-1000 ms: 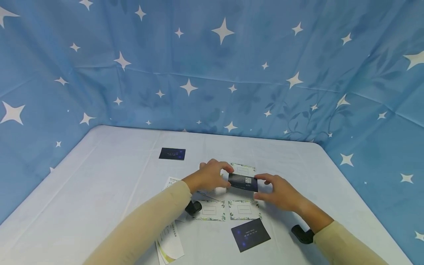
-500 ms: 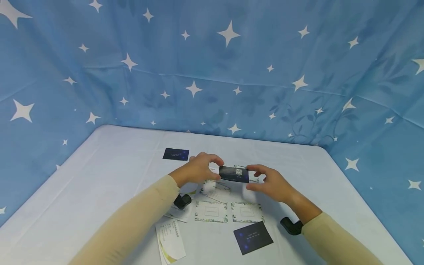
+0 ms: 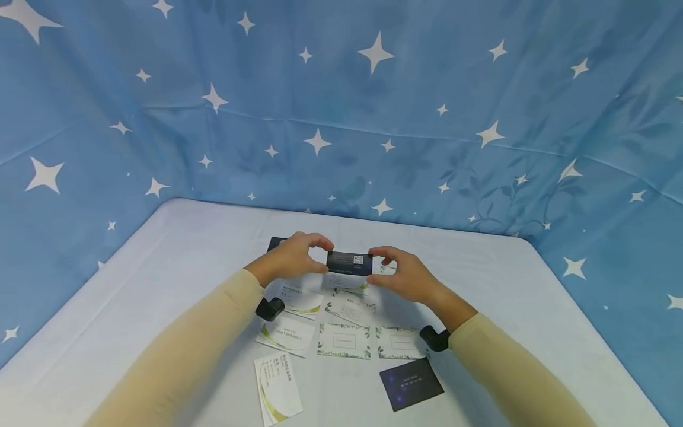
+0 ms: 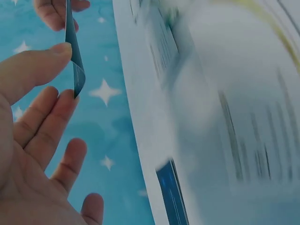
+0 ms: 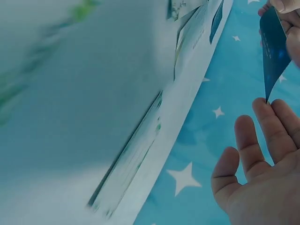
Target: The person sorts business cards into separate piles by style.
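A dark business card (image 3: 349,264) with a small QR code is held up off the table between both hands. My left hand (image 3: 292,256) pinches its left end between thumb and fingertips. At the other end, my right hand (image 3: 404,276) grips it the same way. In the left wrist view the card (image 4: 76,70) appears edge-on and bent at a corner. Its blue-lit face shows in the right wrist view, where the card (image 5: 273,51) touches the fingertips. Below the hands lie white cards with a green swoosh (image 3: 288,334) and leaf-bordered cards (image 3: 344,341).
Another dark card (image 3: 412,384) lies at the front right. One more dark card (image 3: 274,243) is mostly covered by the left hand at the back. A swoosh-patterned card (image 3: 278,386) lies at the front left. The white table (image 3: 187,249) meets a blue star curtain (image 3: 341,107).
Both hands have moved the dark card left and toward the back, away from the leaf-bordered cards. The left hand now covers most of the dark card at the back.
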`<move>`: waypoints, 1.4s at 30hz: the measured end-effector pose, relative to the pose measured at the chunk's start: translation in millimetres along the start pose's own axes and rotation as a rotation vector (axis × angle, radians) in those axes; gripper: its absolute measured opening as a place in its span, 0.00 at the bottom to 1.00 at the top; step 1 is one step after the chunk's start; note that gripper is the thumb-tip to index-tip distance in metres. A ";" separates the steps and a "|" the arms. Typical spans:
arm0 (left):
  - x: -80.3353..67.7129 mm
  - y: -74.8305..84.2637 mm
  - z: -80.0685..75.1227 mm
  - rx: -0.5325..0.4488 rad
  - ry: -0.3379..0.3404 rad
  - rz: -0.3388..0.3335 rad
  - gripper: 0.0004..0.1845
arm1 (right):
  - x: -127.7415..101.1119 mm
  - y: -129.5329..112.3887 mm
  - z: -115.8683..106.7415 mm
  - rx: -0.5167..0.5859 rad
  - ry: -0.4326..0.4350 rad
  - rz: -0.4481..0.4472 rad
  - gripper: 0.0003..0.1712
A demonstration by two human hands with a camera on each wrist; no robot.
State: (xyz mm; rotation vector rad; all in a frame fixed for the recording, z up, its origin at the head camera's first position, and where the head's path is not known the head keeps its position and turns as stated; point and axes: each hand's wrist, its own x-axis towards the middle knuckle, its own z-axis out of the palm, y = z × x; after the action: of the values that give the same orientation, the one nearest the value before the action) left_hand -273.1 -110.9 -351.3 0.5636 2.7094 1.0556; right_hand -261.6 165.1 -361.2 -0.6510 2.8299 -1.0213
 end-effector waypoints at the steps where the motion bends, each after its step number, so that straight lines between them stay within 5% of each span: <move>1: 0.2 -4.5 -3.3 -0.012 0.003 -0.003 0.27 | 5.9 -2.3 2.9 -0.005 -0.004 0.000 0.36; 17: -1.9 -65.9 -37.9 -0.040 0.061 -0.164 0.31 | 82.4 -36.8 51.8 0.002 -0.099 0.050 0.36; 34: -1.2 -100.4 -50.3 -0.093 0.053 -0.202 0.28 | 114.2 -56.5 78.3 0.013 -0.169 0.141 0.35; 42: 0.5 -112.0 -47.8 -0.106 0.079 -0.206 0.27 | 127.0 -61.9 88.1 -0.076 -0.179 0.149 0.35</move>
State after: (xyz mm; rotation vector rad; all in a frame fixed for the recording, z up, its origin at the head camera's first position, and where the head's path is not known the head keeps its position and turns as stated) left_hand -319.3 -215.7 -392.6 0.2240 2.6866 1.1786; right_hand -336.8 17.9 -380.8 -0.5003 2.7242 -0.7930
